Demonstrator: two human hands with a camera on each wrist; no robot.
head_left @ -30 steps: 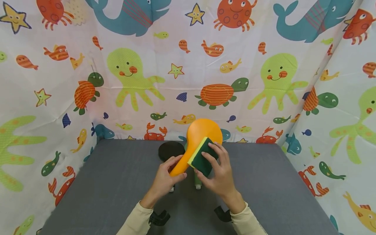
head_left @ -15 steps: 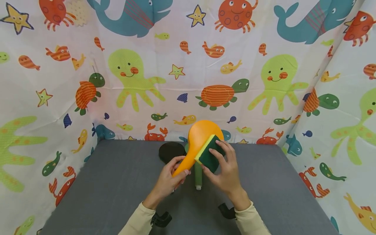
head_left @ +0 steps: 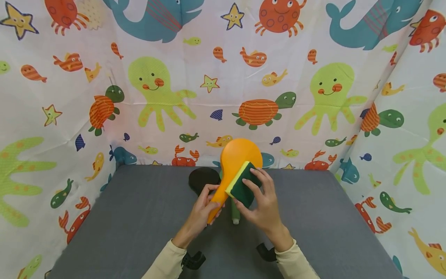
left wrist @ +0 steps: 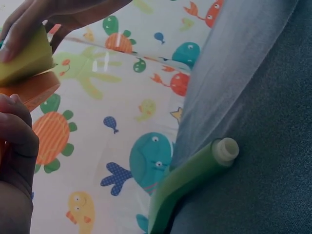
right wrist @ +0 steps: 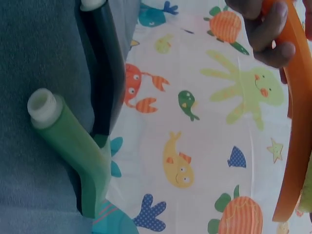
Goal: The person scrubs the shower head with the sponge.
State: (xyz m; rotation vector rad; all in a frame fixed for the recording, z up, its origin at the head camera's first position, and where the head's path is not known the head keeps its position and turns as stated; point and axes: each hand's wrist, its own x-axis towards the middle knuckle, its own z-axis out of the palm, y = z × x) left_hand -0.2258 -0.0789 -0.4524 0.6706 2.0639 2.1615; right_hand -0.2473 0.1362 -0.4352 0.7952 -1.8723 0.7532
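The left hand [head_left: 202,213] grips the handle of an orange paddle [head_left: 240,155], fingers and thumb curled round it, and holds it off the grey table [head_left: 122,224]. The right hand [head_left: 263,205] pinches a sponge [head_left: 242,182], yellow layer against the paddle's face, green scouring side outward, with fingers spread along the green side and the thumb underneath.

The paddle sits just above the table's middle, toward the far edge. Its long axis runs from the handle at about 7 o'clock to the round head at about 1 o'clock, with the head up and away from the person, against the sea-animal curtain [head_left: 156,85]. The right-wrist view shows the paddle [right wrist: 295,146] edge-on, thin and flat.

It looks like smooth, stiff plastic, probably light and a little slippery; the narrow handle, where the left hand already is, seems the sound place to hold. The sponge is likely soft and squashes under the fingers.

Under the hands, a green paddle [left wrist: 190,180] and a black paddle [head_left: 203,178] lie on the table, handles pointing toward 6 o'clock.
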